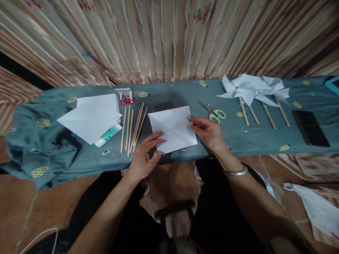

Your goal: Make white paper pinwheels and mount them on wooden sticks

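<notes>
A square white sheet of paper (173,123) with faint diagonal creases sits in front of me at the table's near edge. My right hand (208,131) pinches its right edge between thumb and fingers. Over the lower left corner, my left hand (144,155) has its fingers stretched out on the paper, the thumb apart from them near the bottom edge. Several wooden sticks (128,128) lie just left of the sheet. Scissors with pale green handles (213,112) rest beyond my right hand.
Left on the cloth-covered table (92,155) are stacked white paper (91,116), a glue stick (108,135) and a small red box (126,97) of metal bits. Several paper pinwheels (246,90) on sticks and a dark phone (310,127) lie right. A curtain (159,42) hangs behind.
</notes>
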Demonstrator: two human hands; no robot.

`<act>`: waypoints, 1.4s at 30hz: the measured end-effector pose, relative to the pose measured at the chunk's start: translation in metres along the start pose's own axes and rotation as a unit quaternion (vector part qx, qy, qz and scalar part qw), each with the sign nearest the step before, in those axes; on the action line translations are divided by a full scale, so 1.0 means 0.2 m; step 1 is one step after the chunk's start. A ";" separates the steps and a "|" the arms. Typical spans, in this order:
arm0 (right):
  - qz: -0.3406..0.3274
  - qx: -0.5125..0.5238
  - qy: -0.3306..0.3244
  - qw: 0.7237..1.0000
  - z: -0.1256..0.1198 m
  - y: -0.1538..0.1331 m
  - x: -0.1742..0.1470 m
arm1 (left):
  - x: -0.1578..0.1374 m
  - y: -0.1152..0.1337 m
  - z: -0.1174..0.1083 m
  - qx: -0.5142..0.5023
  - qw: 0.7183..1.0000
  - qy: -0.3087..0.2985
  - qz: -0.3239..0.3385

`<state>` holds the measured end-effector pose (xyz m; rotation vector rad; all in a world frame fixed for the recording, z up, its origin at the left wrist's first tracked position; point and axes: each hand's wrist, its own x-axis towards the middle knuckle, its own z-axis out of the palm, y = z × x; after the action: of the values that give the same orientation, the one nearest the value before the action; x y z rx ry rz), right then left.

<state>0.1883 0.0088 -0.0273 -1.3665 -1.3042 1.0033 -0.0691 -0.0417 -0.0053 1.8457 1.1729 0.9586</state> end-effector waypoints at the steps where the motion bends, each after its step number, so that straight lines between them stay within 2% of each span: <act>1: -0.001 0.026 0.008 1.000 0.00 -0.01 0.01 | 0.01 0.00 0.00 -0.044 0.999 0.018 -0.011; 5: -0.019 0.086 0.023 0.996 0.03 -0.04 0.01 | 0.06 -0.02 0.04 -0.182 0.970 0.142 -0.079; 9: -0.037 0.109 0.018 0.993 0.07 -0.09 0.00 | 0.12 -0.03 0.09 -0.298 0.910 0.236 -0.165; 11: -0.038 0.113 0.022 0.993 0.08 -0.11 0.01 | 0.14 -0.02 0.09 -0.347 0.884 0.237 -0.205; 14: -0.036 0.112 0.034 0.992 0.10 -0.12 0.01 | 0.16 0.00 0.09 -0.418 0.848 0.174 -0.276; 16: -0.041 0.107 0.035 0.993 0.10 -0.12 0.03 | 0.16 0.02 0.09 -0.436 0.837 0.148 -0.297; 19: -0.053 0.073 0.021 0.996 0.05 -0.11 0.06 | 0.17 0.03 0.10 -0.420 0.848 0.164 -0.279; 21: -0.054 -0.023 0.031 0.998 -0.04 -0.11 0.10 | 0.18 0.03 0.10 -0.399 0.862 0.181 -0.256; 22: -0.052 -0.117 0.061 0.990 -0.09 -0.10 0.12 | 0.18 0.03 0.10 -0.387 0.869 0.188 -0.244; 23: -0.046 -0.227 0.085 0.969 -0.15 -0.09 0.13 | 0.19 0.03 0.09 -0.375 0.876 0.193 -0.234; 26: -0.009 -0.351 0.094 0.931 -0.32 -0.06 0.16 | 0.20 0.03 0.08 -0.347 0.891 0.199 -0.215; 28: 0.013 -0.385 0.079 0.919 -0.38 -0.03 0.17 | 0.21 0.03 0.07 -0.336 0.898 0.196 -0.206; 34: 0.055 -0.399 0.055 0.914 -0.40 0.00 0.16 | 0.26 0.02 0.07 -0.315 0.908 0.208 -0.181; 42: 0.097 -0.228 0.011 0.969 -0.36 0.01 0.18 | 0.30 0.01 0.07 -0.299 0.913 0.217 -0.172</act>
<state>0.2632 0.0382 -0.0134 -1.8788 -1.4626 0.8396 -0.0377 0.0113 0.0021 0.9285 1.2219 1.3682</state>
